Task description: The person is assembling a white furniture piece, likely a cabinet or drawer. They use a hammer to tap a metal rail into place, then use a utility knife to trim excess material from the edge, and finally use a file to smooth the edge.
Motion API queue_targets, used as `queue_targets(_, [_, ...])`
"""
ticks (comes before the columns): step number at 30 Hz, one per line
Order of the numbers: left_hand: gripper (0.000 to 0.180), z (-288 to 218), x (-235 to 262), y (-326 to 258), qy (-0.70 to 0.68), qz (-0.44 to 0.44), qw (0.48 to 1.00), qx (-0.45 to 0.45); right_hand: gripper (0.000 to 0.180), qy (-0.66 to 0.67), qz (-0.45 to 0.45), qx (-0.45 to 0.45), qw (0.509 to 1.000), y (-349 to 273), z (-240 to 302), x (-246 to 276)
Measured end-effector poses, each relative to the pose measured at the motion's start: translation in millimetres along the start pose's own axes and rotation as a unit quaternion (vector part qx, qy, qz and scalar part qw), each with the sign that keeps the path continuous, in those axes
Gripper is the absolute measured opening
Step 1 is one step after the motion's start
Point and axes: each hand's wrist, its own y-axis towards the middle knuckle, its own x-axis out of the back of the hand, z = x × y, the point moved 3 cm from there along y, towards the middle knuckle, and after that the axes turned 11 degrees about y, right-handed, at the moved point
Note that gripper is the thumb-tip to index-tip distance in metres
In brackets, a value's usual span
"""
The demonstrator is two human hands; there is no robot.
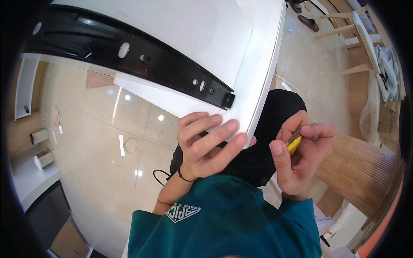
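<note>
A white drawer-like panel (261,64) fills the upper middle, its near corner pointing toward me. Fixed along its side is a black metal drawer slide (167,69) with slots and screws. My left hand (206,144) grips this near corner, fingers laid over the white face just below the slide's end and a fingertip showing past the far side of the edge. Off to the right, apart from the panel, my right hand (303,152) is closed around a small yellow tool (294,145) with a grey part. Its kind is mostly hidden by the fingers.
A ribbed wooden surface (355,167) lies right of my right hand. Light wooden chair-like legs (340,32) and a clear plastic wrap (387,73) are at far right. White strips (121,145) and scraps lie on the glossy tiled floor. Dark slippers (308,23) are at the top.
</note>
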Motion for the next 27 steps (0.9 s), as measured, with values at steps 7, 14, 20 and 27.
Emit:
queue_targets(7, [0.058,3.1,3.2,0.1,-0.032,-0.014,0.999,0.032,0.013,0.130,0.023,-0.176,0.976,16.5,15.5,8.0])
queue_targets(14, [0.074,2.3,-1.7,4.0,-0.033,0.023,0.991,0.127,0.021,0.093,0.167,-0.391,0.900,53.9,12.6,7.6])
queue_targets(20, [0.072,5.8,1.6,-1.9,-0.010,0.048,0.996,0.071,0.018,0.071,0.194,-0.404,0.891,69.5,16.3,5.8])
queue_targets(27, [0.072,3.9,4.4,-2.9,-0.007,0.041,0.995,0.093,0.019,0.052,0.194,-0.355,0.913,65.4,12.9,4.0])
